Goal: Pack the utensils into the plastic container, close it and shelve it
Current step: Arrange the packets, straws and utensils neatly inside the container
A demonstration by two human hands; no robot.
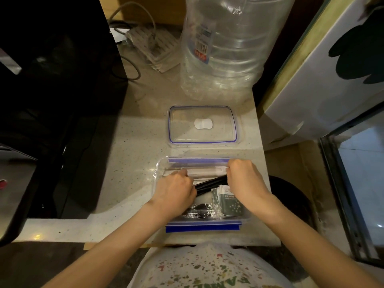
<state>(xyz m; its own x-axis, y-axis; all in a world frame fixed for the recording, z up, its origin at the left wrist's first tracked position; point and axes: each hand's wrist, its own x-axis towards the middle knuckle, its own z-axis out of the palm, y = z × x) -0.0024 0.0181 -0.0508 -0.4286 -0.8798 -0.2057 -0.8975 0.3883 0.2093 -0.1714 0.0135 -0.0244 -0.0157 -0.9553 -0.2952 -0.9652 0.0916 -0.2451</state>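
Note:
A clear plastic container (160, 167) with blue clip flaps sits open on the speckled counter, near its front edge. Both my hands are inside it. My left hand (176, 189) and my right hand (243, 175) each grip an end of a bundle of black chopsticks (209, 183), which lies slantwise across the container. Behind the chopsticks lies a pale wrapped utensil (204, 171). Wrapped black cutlery (199, 212) and grey-green sachets (230, 202) lie at the container's near side. The clear lid (202, 124) with its blue seal lies flat on the counter just behind the container.
A big empty clear water jug (224, 48) stands behind the lid. A black appliance (52, 100) fills the left side. At the back left lie a power strip (153, 48) and cables. A white panel (324, 80) and a glass-fronted frame (359, 173) stand at the right.

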